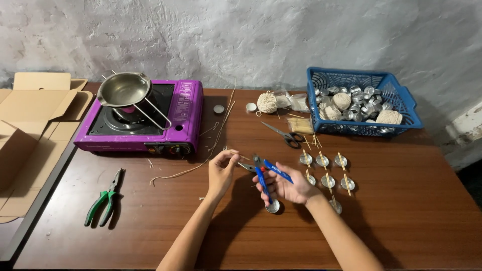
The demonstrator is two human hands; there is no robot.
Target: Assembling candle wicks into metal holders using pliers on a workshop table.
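Note:
My right hand (287, 187) grips blue-handled pliers (265, 173), jaws pointing left toward my left hand. My left hand (222, 169) pinches something small, probably a wick piece, at the fingertips right by the plier jaws. A small round metal cup (272, 206) lies on the brown wooden table (401, 221) just below my right hand. To the right stand several similar metal cups (327, 180) with thin wooden sticks laid across them.
A purple portable gas stove (186, 120) with a steel pan (123, 90) sits at the back left. Green-handled pliers (104, 198) lie left. Scissors (283, 134), a string ball (267, 102), a long loose string (201, 163), a blue basket (401, 103) of cups and string balls, cardboard (30, 115) far left.

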